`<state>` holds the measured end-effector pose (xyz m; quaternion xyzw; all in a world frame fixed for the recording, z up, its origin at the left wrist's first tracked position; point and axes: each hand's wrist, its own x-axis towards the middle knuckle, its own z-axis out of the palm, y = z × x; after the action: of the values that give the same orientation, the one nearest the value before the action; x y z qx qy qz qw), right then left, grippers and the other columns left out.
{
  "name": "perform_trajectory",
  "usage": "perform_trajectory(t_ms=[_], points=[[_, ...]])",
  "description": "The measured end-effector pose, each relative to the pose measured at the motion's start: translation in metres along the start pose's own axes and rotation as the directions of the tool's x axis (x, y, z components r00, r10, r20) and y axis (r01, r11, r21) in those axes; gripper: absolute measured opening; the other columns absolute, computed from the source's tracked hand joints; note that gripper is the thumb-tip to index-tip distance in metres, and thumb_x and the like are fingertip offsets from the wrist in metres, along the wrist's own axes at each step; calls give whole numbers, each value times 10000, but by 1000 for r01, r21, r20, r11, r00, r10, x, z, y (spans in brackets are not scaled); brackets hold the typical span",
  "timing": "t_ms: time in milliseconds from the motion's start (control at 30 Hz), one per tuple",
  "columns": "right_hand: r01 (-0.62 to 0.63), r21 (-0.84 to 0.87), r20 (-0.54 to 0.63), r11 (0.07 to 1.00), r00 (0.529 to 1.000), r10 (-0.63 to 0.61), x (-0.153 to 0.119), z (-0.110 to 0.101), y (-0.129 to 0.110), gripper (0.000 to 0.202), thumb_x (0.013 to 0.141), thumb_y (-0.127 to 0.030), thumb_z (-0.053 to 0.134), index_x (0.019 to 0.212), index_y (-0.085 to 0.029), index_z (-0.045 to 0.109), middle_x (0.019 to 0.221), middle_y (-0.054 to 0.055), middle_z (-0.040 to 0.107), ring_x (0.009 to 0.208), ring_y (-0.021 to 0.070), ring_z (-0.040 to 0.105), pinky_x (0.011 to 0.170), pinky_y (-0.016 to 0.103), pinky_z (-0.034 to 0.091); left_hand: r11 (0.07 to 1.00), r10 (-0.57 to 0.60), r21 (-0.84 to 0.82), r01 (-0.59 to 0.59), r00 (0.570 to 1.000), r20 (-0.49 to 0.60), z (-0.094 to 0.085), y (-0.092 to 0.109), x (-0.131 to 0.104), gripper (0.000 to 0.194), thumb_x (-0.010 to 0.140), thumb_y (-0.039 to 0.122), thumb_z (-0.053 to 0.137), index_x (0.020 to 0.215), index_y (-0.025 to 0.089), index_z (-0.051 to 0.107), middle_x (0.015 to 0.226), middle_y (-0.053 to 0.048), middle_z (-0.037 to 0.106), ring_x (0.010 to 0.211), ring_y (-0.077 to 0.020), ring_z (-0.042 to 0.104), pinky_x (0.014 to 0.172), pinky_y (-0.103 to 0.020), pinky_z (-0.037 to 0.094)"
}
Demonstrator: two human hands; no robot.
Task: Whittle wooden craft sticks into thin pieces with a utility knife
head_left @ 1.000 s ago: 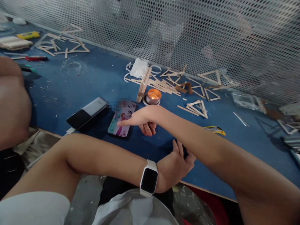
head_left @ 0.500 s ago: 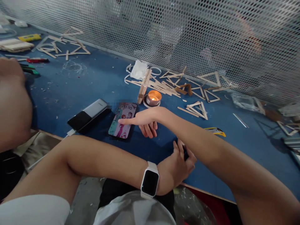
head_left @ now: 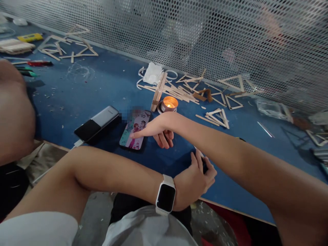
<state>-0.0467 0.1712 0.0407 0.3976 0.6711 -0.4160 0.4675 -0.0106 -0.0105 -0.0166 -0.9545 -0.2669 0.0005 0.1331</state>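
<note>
My right hand [head_left: 159,130] reaches in from the right over a smartphone [head_left: 134,133] lying face up on the blue table. Its thumb is stretched out over the lit screen, seemingly touching it, while the other fingers curl loosely down. My left hand [head_left: 196,181], with a white-strapped smartwatch [head_left: 166,196] on the wrist, rests at the table's near edge under my right forearm. Its fingers bend around something dark, mostly hidden. A grey and black power bank [head_left: 96,124] with a white cable lies left of the phone. Behind my right hand burns a tea-light candle [head_left: 169,103].
Wooden sticks [head_left: 176,90] and glued stick triangles [head_left: 217,118] lie behind and right of the candle. More stick frames [head_left: 69,46] and a yellow cutter [head_left: 30,37] are far left. Another person's arm [head_left: 15,112] enters at left. A perforated metal screen [head_left: 153,30] borders the back.
The view has shifted slightly. My right forearm now covers the yellow cutter that showed beside it. The thumb sits a little lower on the phone screen, and my left hand still holds its place.
</note>
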Motion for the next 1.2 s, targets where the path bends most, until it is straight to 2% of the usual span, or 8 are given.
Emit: perform_trajectory(t_ms=[400, 533, 600, 733, 800, 900, 1000, 1200], points=[[-27, 33, -7, 999, 1000, 27, -3, 2, -2, 1017, 738, -1041, 445, 870, -100, 806, 801, 216, 771, 779, 358, 786, 694, 448, 604, 994, 95, 51, -95, 995, 14, -5, -4, 0, 844, 878, 695, 650, 1580, 239, 544, 1618, -188, 496, 1376, -542, 587, 1049, -610, 498], [126, -66, -168, 990, 976, -136, -13, 15, 11, 941, 795, -1009, 397, 659, -146, 747, 686, 179, 735, 642, 304, 733, 647, 427, 572, 997, 69, 43, -70, 997, 21, 1, 2, 5, 814, 891, 646, 646, 1568, 201, 557, 1604, -208, 509, 1334, -524, 629, 1056, -606, 500], [219, -163, -372, 962, 890, -265, -17, 27, 24, 838, 861, -927, 438, 580, -178, 685, 619, 131, 692, 581, 253, 673, 610, 390, 519, 997, 59, 42, -60, 998, 17, 4, 4, 7, 749, 926, 595, 610, 1560, 200, 566, 1586, -208, 529, 1300, -520, 656, 1037, -625, 508], [274, -321, -726, 906, 544, -422, -10, 52, 51, 515, 964, -648, 575, 737, -195, 664, 777, 82, 705, 777, 243, 649, 720, 368, 434, 997, 62, 48, -60, 997, -42, 10, 5, 7, 550, 1048, 397, 439, 1551, 217, 573, 1545, -182, 577, 1291, -470, 680, 1036, -637, 512], [294, -360, -800, 886, 391, -455, -1, 58, 58, 444, 1017, -594, 512, 967, -188, 685, 1037, 113, 732, 979, 269, 655, 830, 381, 444, 998, 48, 39, -45, 997, -63, 10, 5, 5, 528, 1073, 332, 380, 1559, 232, 560, 1558, -177, 566, 1294, -446, 683, 1042, -652, 512], [370, -445, -801, 816, 243, -547, 11, 58, 60, 493, 1000, -608, 547, 1288, -210, 583, 1476, 130, 593, 1185, 276, 614, 908, 372, 465, 999, 36, 34, -34, 997, -64, 8, 4, 3, 519, 1070, 330, 399, 1556, 257, 566, 1592, -178, 533, 1285, -445, 686, 1030, -693, 520], [423, -504, -768, 753, 178, -615, 16, 51, 55, 586, 952, -593, 638, 1367, -219, 460, 1639, 154, 467, 1047, 263, 656, 789, 371, 483, 998, 28, 55, -27, 999, -33, 4, 4, 3, 510, 1069, 328, 404, 1548, 292, 577, 1616, -160, 516, 1295, -442, 685, 1044, -692, 522], [463, -509, -746, 726, 183, -640, 22, 38, 47, 643, 901, -566, 733, 1330, -224, 397, 1635, 166, 493, 985, 273, 698, 757, 384, 481, 996, 67, 67, -66, 998, -10, -1, 0, 6, 514, 1092, 290, 349, 1557, 305, 567, 1595, -162, 539, 1298, -422, 690, 1027, -654, 558]])
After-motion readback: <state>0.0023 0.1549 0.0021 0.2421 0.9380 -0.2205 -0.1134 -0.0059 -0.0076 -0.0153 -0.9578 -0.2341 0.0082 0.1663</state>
